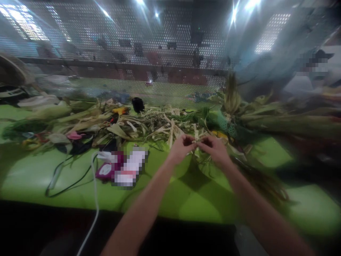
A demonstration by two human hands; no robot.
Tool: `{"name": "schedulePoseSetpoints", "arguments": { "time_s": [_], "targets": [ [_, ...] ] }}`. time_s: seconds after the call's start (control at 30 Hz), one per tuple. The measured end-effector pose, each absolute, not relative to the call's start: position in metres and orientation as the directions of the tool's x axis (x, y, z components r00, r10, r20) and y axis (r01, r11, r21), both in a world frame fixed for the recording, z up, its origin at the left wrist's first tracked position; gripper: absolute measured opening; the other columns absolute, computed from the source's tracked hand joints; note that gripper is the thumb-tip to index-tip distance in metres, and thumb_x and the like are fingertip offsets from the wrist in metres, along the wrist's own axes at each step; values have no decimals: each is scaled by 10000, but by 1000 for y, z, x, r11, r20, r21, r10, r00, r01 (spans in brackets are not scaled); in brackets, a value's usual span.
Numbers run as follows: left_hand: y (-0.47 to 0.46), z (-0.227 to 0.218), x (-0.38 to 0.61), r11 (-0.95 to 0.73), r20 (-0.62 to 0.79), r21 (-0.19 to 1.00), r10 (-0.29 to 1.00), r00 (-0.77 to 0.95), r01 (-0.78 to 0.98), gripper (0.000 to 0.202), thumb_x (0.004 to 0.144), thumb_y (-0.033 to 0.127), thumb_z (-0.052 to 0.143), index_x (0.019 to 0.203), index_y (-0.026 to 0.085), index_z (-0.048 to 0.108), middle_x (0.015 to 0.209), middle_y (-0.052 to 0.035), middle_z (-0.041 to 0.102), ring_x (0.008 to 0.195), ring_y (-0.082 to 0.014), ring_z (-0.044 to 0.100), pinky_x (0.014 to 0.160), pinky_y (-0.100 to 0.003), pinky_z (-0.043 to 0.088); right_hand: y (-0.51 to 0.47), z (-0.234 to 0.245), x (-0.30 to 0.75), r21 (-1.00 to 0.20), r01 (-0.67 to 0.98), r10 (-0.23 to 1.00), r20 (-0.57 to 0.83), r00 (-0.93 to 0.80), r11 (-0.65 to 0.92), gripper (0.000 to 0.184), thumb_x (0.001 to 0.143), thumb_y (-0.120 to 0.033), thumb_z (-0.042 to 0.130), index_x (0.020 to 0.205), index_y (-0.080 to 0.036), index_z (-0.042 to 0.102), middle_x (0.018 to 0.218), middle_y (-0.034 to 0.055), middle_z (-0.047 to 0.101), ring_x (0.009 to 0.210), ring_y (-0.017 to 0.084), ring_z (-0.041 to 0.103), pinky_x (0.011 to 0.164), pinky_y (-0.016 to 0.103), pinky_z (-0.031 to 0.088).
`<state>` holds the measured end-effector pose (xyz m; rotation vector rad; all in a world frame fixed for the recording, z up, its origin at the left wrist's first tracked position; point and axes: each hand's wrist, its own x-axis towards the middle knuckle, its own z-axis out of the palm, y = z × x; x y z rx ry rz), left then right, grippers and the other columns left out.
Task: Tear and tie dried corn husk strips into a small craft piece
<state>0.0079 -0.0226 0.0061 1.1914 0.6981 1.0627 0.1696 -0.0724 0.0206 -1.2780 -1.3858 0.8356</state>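
Observation:
My left hand and my right hand meet over the green table, thumbs and fingers pinched close together. Between them they grip a small piece of pale dried husk, with short strips standing up above the fingertips and others hanging below. How the strips are joined at the fingertips is too small to make out. Just behind the hands lies a heap of dried husks and leaves, partly hidden by my fingers.
A phone-like flat object, blurred out, lies left beside a purple packet. A white cable runs over the table's front edge. A black cord loops further left. Behind stands a perforated metal screen. Another person is at far right.

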Motion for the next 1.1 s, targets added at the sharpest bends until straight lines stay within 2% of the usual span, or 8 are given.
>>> {"name": "schedulePoseSetpoints", "arguments": {
  "time_s": [0.2, 0.4, 0.6, 0.7, 0.8, 0.9, 1.0, 1.1],
  "targets": [
    [-29, 13, 6, 29, 82, 965, 911, 404, -262, 316, 682, 381, 796, 816, 141, 641, 747, -3, 613, 711, -106, 542, 710, -260, 422, -76, 26, 166, -923, 308, 949, 283, 137, 231, 327, 765, -512, 702, 749, -200, 608, 635, -15, 545, 587, 133, 485, 548, 267, 416],
    [-31, 11, 7, 78, 47, 950, 923, 382, -303, 256, 687, 337, 784, 767, 142, 640, 686, 13, 590, 651, -84, 506, 650, -229, 387, -78, 19, 161, -850, 429, 909, 393, 134, 304, 291, 760, -465, 733, 794, -194, 634, 688, -2, 600, 626, 141, 517, 572, 265, 426],
    [-31, 4, 8, 310, -85, 855, 875, 476, -417, 321, 612, 343, 834, 725, 140, 614, 661, 22, 565, 596, -73, 487, 609, -228, 389, -82, 20, 161, -758, 534, 874, 481, 70, 374, 180, 798, -368, 706, 778, -204, 635, 706, 3, 622, 638, 145, 541, 600, 272, 434],
    [-32, 5, 7, 315, -86, 848, 876, 475, -426, 344, 632, 395, 830, 759, 148, 627, 705, 11, 590, 623, -88, 515, 614, -238, 406, -82, 25, 161, -814, 469, 892, 439, 109, 343, 227, 775, -416, 727, 765, -215, 624, 693, -1, 610, 633, 149, 536, 598, 281, 445],
    [-33, 10, 4, 257, -52, 889, 879, 475, -379, 366, 681, 458, 794, 847, 158, 664, 785, -10, 628, 682, -107, 556, 640, -247, 421, -81, 28, 161, -899, 337, 927, 344, 147, 280, 302, 734, -491, 752, 767, -221, 620, 675, -1, 602, 618, 153, 532, 581, 290, 451],
    [-32, 15, 2, 156, 13, 937, 878, 479, -311, 361, 652, 372, 828, 893, 147, 682, 810, -18, 650, 720, -105, 567, 693, -241, 425, -78, 28, 163, -943, 244, 953, 265, 147, 225, 345, 690, -510, 782, 796, -219, 632, 681, 0, 608, 606, 148, 528, 549, 283, 446],
    [-32, 18, 1, 126, 25, 941, 899, 437, -313, 297, 654, 330, 820, 829, 143, 671, 755, -5, 637, 698, -96, 553, 714, -238, 424, -77, 28, 169, -953, 230, 962, 234, 139, 199, 336, 686, -470, 790, 850, -210, 656, 727, -1, 632, 583, 126, 515, 523, 263, 432],
    [-30, 17, 0, 143, 8, 930, 913, 409, -339, 278, 655, 327, 813, 795, 153, 648, 730, 8, 624, 680, -94, 548, 705, -236, 424, -75, 28, 177, -929, 298, 951, 271, 150, 218, 273, 745, -437, 744, 867, -201, 681, 722, -4, 634, 560, 111, 494, 522, 254, 414]
  ]
}}
